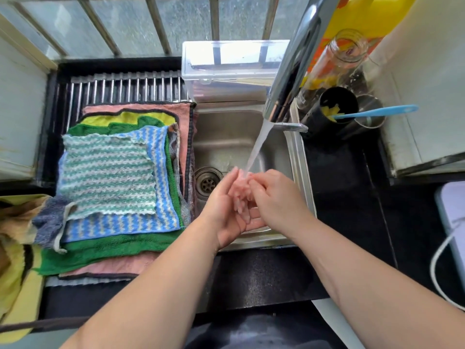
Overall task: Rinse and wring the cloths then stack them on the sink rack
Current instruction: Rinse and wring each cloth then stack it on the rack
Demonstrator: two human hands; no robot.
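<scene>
A stack of several cloths lies on the sink rack at the left, with a green-and-white striped cloth on top, a blue striped cloth, a green cloth and a pink cloth under it. Water runs from the steel tap into the steel sink. My left hand and my right hand meet under the stream, above the sink's front edge. Neither holds a cloth; the left palm faces up with straight fingers, and the right hand's fingers curl over them.
A clear plastic box stands behind the sink. A black holder with a blue-handled tool, a glass jar and a yellow bottle stand at the right. More cloths hang at the left edge. A white cable crosses the black counter.
</scene>
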